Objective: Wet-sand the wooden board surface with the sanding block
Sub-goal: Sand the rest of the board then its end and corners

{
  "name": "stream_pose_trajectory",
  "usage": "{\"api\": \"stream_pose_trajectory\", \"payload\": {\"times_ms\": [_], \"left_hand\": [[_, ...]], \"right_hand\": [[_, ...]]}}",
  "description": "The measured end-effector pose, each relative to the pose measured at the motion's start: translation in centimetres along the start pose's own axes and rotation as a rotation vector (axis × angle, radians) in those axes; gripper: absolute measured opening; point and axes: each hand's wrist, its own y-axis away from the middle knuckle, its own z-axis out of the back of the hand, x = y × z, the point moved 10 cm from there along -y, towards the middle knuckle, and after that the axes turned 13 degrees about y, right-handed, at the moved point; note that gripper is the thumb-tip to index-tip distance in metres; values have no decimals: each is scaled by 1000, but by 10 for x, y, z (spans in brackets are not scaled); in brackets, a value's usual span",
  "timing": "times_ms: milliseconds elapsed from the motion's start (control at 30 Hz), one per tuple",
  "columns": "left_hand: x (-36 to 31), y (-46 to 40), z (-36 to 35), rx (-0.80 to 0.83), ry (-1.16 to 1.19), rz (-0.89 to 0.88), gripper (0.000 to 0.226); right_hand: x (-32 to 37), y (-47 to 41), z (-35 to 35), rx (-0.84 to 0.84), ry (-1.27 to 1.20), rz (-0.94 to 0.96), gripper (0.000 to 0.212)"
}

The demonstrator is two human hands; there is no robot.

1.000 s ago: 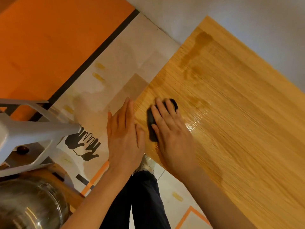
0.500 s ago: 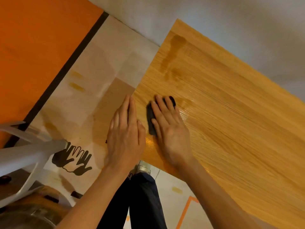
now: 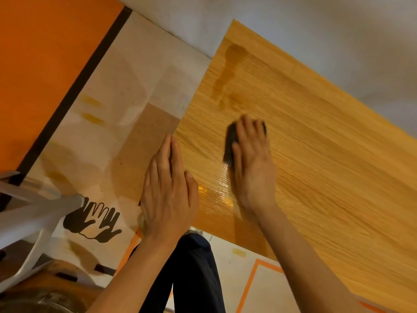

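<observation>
Evidently mid-job: the right hand [image 3: 252, 168] is pressing flat-fingered on the black sanding block [image 3: 231, 141] over the wooden board [image 3: 327, 166], the left hand [image 3: 169, 193] lying flat at its edge; only the near corner is glistening wet, and the blurred remainder probably needs sanding

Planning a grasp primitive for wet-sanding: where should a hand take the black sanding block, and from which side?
From above, palm flat on its top. The sanding block lies flat on the wet wooden board; its low, slab-like shape leaves little side wall to pinch. The right hand covers it this way, fingers spread over the top, one dark edge showing at the thumb side. The left hand steadies the board's edge.
</observation>
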Motion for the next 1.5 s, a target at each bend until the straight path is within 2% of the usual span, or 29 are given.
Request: {"api": "stream_pose_trajectory", "payload": {"times_ms": [67, 100, 167, 233, 300, 333, 433, 500, 533, 567, 633, 700, 767, 867, 900, 933, 1033, 1100, 1267, 1433, 1500], "left_hand": [[1, 1, 0, 3, -4, 8, 61], [0, 1, 0, 5, -5, 8, 62], [0, 0, 0, 5, -9, 9, 62], [0, -1, 1, 10, -17, 14, 62], [-1, -1, 2, 7, -20, 15, 62], [-1, -2, 3, 3, -20, 16, 62], [-2, -2, 5, -18, 5, 14, 62], [-3, -1, 5, -26, 16, 14, 63], [-3, -1, 4, -25, 15, 14, 63], [-3, -2, 4, -25, 9, 14, 63], [-2, -3, 4, -36, -16, 19, 62], [-2, -3, 4, -41, -23, 21, 60], [-3, -3, 4, -52, -25, 8, 60], [-5, -3, 5, -49, -20, 15, 62], [-5, -3, 6, -47, -8, 19, 62], [-5, -4, 6, -43, 3, 24, 63], [-4, -5, 7, -37, 6, 42, 64], [-4, -5, 7, -38, -9, 43, 65], [-4, -6, 7, -38, -9, 36, 65], [-2, -7, 8, -60, 5, 62, 63], [-1, -7, 7, -58, 5, 63, 64]], "right_hand": [[-16, -11, 1, -41, -76, -192, 45], [-12, -1, -3, -44, -88, -222, 46], [7, 36, -11, -18, -67, -155, 47], [22, 70, -14, 39, -45, 12, 49], [15, 69, -12, 74, -7, 142, 48], [3, 55, -9, 64, 2, 131, 48], [-49, 0, 5, -28, -80, -197, 46], [-55, -8, 4, -50, -135, -372, 48], [-39, -3, -1, -30, -138, -340, 49], [-12, 7, -7, 7, -116, -214, 50], [46, 36, -19, 107, -44, 171, 50], [55, 35, -23, 158, 9, 404, 48], [38, -5, -16, 137, 19, 389, 47], [11, -54, -3, 75, -72, 147, 47], [18, -53, -5, 89, -83, 143, 47], [35, -46, -8, 108, -63, 236, 47], [86, -13, -17, 157, 28, 702, 45], [97, -29, -16, 161, 43, 838, 42], [106, -102, -11, 128, 193, 766, 32], [149, -72, -33, 272, 216, 990, 40], [143, -84, -34, 305, 252, 1002, 38]]}}
